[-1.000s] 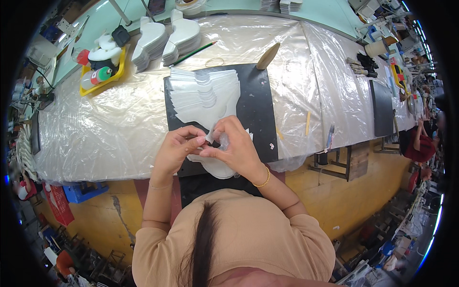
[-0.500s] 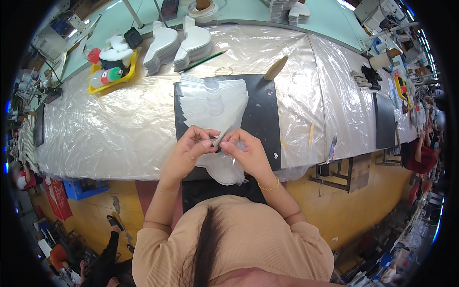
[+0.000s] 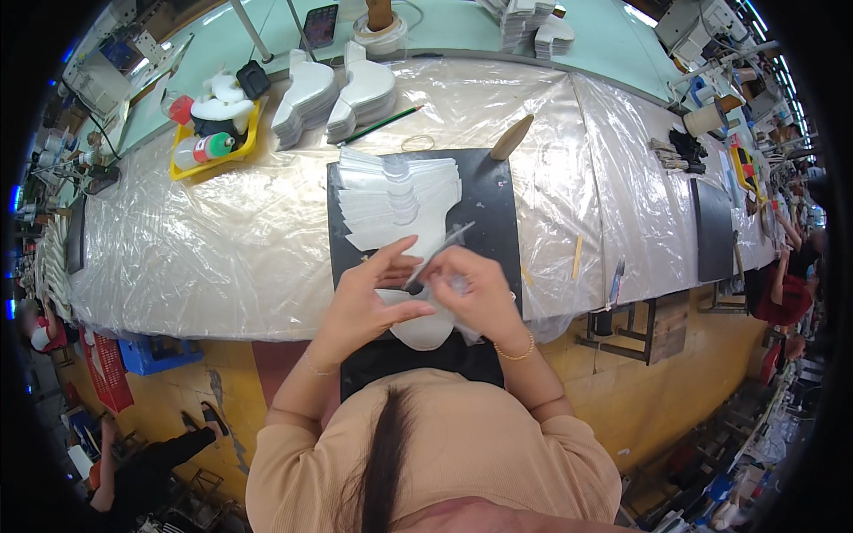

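Over the near edge of the black board (image 3: 489,195), my left hand (image 3: 369,298) is open, its thumb well apart from its fingers and nothing gripped. Beside it, my right hand (image 3: 480,289) is closed on a thin whitish strip (image 3: 455,238), seen nearly edge-on and slanting up to the right. Crumpled clear film (image 3: 458,284) shows at the right fingers. Under both hands lies a white cut piece (image 3: 425,330), its rounded end over the board's near edge and its middle hidden. Beyond the hands, several white cut pieces (image 3: 391,191) lie fanned in overlapping rows.
A wooden peg-like tool (image 3: 513,138) stands at the board's far right corner. Two stacks of white shapes (image 3: 362,93), a green pencil (image 3: 382,123) and a yellow tray (image 3: 251,142) with a bottle sit farther back. Plastic sheeting (image 3: 213,240) covers the table.
My hands were pinching the white piece together. Now my left hand has let go and spread, while my right holds the thin strip, raised and tilted to the right.
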Action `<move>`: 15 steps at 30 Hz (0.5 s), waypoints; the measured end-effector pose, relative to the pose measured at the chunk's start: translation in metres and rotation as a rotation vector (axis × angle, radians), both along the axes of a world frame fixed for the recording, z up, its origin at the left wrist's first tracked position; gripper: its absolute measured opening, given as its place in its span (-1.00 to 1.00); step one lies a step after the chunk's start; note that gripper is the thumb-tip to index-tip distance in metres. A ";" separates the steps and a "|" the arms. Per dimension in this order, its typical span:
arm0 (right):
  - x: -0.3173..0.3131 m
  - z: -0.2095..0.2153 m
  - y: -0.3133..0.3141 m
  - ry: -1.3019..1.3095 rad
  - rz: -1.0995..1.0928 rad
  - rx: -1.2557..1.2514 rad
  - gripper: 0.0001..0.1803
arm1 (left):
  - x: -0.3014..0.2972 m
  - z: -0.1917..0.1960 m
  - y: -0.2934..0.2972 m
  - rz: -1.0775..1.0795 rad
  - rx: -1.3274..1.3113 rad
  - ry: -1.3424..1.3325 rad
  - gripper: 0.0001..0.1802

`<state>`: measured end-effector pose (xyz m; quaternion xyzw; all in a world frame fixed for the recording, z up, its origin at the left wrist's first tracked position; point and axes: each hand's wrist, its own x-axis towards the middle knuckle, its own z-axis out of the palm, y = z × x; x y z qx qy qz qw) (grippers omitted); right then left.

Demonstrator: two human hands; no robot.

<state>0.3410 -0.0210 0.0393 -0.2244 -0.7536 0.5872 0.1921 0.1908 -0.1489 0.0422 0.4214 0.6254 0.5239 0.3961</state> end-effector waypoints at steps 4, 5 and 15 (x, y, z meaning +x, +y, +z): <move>-0.003 -0.002 -0.005 0.007 0.010 -0.074 -0.92 | -0.005 -0.004 0.005 0.063 -0.269 0.059 -0.50; -0.001 -0.002 -0.003 0.023 -0.016 -0.196 -0.96 | -0.007 -0.003 0.003 0.113 -0.171 -0.062 -0.54; 0.048 -0.004 0.044 0.697 -0.282 -1.119 -0.83 | -0.017 0.021 -0.010 0.154 -0.217 -0.518 -0.60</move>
